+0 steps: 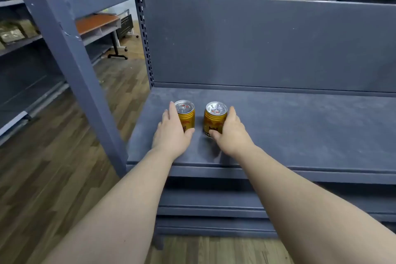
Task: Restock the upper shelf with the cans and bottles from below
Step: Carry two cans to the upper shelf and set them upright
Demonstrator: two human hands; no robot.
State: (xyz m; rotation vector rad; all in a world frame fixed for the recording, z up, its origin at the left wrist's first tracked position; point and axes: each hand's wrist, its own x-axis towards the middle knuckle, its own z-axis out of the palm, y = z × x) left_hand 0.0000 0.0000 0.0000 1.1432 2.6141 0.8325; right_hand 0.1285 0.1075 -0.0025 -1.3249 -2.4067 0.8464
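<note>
Left grip: we see the left hand (pixel 173 134) wrapped round the left gold can (pixel 188 117), fingers running up its left side, thumb pressed low on its front
Right grip: the right hand (pixel 231 133) holds the right gold can (pixel 214 120) in mirror fashion, fingers along its right side, thumb at the foot of its front
Cans: both upright with pull-tab tops showing, side by side with a narrow gap between them; we read Red Bull lettering on the right one
Standing place: the grey shelf board (pixel 300 126), towards its left end, roughly midway between the front lip and the back panel (pixel 257 38)
Below: lower shelf edges (pixel 214 210) stacked under that lip
Around: a perforated upright (pixel 145 38) at the back left corner, wood-pattern floor (pixel 53 156) to the left
</note>
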